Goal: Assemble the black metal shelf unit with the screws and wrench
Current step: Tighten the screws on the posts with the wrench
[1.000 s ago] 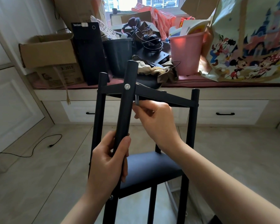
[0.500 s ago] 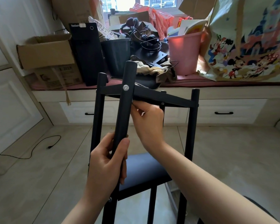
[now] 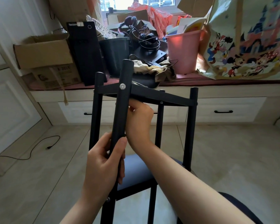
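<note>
Cluttered window bench (image 3: 217, 83) in the back, tiled floor (image 3: 225, 151) underneath. Black shelf unit (image 3: 191, 126) stands upright right in front. Left hand (image 3: 103, 165) has its fingers wrapped round the nearest post (image 3: 121, 110), below a silver screw (image 3: 122, 86). Right hand (image 3: 140, 122) sits curled under the top shelf (image 3: 160, 96) beside that post; can't tell whether it's pinching anything.

One head-worn view looks forward and down, close upon the shelf frame (image 3: 145, 97).
</note>
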A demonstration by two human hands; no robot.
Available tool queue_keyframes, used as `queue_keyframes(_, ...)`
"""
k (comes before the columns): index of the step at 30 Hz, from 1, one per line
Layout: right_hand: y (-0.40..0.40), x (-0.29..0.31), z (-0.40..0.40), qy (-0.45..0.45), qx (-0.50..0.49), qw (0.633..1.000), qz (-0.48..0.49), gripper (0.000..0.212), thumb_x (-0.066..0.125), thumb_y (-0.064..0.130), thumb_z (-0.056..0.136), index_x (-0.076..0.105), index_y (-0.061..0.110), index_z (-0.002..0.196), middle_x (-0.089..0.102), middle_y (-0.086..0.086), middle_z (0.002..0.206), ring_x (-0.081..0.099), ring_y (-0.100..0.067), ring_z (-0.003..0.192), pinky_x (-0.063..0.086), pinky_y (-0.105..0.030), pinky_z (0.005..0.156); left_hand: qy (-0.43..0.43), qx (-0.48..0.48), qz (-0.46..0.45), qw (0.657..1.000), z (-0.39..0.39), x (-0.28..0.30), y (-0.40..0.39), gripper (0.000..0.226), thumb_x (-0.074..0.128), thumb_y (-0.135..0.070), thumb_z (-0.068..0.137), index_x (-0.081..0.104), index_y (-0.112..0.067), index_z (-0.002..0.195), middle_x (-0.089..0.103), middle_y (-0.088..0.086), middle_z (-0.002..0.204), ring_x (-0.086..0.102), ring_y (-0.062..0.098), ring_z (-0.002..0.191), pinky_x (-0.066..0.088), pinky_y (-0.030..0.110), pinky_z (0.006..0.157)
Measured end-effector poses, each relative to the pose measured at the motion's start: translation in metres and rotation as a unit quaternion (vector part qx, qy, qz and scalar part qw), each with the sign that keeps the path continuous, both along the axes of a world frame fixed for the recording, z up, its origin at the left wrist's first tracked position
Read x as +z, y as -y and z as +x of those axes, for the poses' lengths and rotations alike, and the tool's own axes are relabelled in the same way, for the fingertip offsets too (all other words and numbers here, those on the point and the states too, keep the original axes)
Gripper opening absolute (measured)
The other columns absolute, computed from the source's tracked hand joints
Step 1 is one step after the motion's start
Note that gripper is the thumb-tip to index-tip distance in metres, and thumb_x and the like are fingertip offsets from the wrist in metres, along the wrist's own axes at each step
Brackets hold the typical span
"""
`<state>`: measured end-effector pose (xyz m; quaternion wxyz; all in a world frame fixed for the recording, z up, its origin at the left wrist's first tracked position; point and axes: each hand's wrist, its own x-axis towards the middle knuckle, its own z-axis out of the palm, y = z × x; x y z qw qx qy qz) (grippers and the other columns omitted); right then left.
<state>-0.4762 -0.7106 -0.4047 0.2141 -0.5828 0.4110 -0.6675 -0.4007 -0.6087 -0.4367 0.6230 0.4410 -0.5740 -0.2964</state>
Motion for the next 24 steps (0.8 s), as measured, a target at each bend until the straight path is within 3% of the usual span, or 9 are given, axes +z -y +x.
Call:
queue_keyframes(4,-0.002,0.000,-0.006,-0.019,0.033,0.999,0.007,0.021,0.060,0.016,0.094,0.071,0.013,0.076,0.059,0.009,0.061,0.052,-0.015,0.060,0.047,-0.038,0.061,-0.006,0.008,0.000,1.000,0.004,-0.001,0.002,0.041,0.061,-0.050,0.088,0.058,-0.010,0.081,0.045,0.012,0.042,0.039,0.023,0.026,0.033,0.019,0.034)
queue_keyframes(9,-0.009,-0.004,-0.024,-0.095,0.048,0.993,0.041,0.026,0.059,0.023,0.096,0.071,0.014,0.075,0.064,0.008,0.062,0.060,-0.009,0.061,0.047,-0.030,0.063,-0.009,0.014,0.001,1.000,0.010,-0.003,0.005,0.042,0.061,-0.052,0.087,0.059,-0.010,0.082,0.047,0.014,0.046,0.040,0.021,0.027,0.033,0.020,0.034)
queue_keyframes(14,-0.016,-0.008,-0.052,-0.128,0.070,0.987,0.068,0.019,0.060,0.018,0.095,0.075,0.014,0.084,0.065,0.010,0.066,0.061,-0.003,0.066,0.045,-0.017,0.061,-0.013,0.013,-0.004,1.000,0.011,-0.005,0.007,0.039,0.061,-0.051,0.088,0.060,-0.012,0.085,0.049,0.013,0.052,0.042,0.019,0.029,0.034,0.020,0.033)
queue_keyframes(16,-0.017,-0.010,-0.065,-0.137,0.081,0.983,0.093,0.019,0.060,0.017,0.095,0.075,0.013,0.083,0.065,0.012,0.068,0.061,0.002,0.068,0.042,-0.011,0.061,-0.017,0.012,-0.005,1.000,0.011,-0.005,0.007,0.038,0.061,-0.051,0.088,0.060,-0.013,0.085,0.050,0.013,0.052,0.042,0.018,0.029,0.033,0.019,0.033)
queue_keyframes(19,-0.013,-0.014,-0.084,-0.164,0.077,0.971,0.156,0.021,0.060,0.017,0.094,0.077,0.014,0.083,0.067,0.013,0.079,0.061,0.000,0.080,0.044,-0.012,0.072,-0.020,0.008,-0.004,1.000,0.011,-0.005,0.007,0.039,0.061,-0.050,0.088,0.059,-0.011,0.085,0.048,0.013,0.050,0.041,0.020,0.028,0.033,0.019,0.033)
queue_keyframes(22,-0.005,-0.021,-0.103,-0.219,0.045,0.954,0.202,0.024,0.058,0.014,0.092,0.077,0.017,0.079,0.063,0.015,0.083,0.056,0.000,0.084,0.036,-0.001,0.070,-0.019,0.003,-0.005,1.000,0.011,-0.005,0.006,0.040,0.062,-0.049,0.089,0.058,-0.009,0.084,0.048,0.016,0.051,0.041,0.022,0.028,0.033,0.020,0.033)
queue_keyframes(24,0.004,-0.028,-0.118,-0.246,-0.003,0.943,0.224,0.023,0.057,0.016,0.093,0.078,0.016,0.083,0.063,-0.002,0.098,0.057,-0.016,0.096,0.040,-0.017,0.079,-0.018,0.000,-0.004,1.000,0.010,-0.005,0.006,0.039,0.063,-0.047,0.088,0.058,-0.009,0.084,0.047,0.018,0.051,0.041,0.023,0.029,0.033,0.021,0.033)
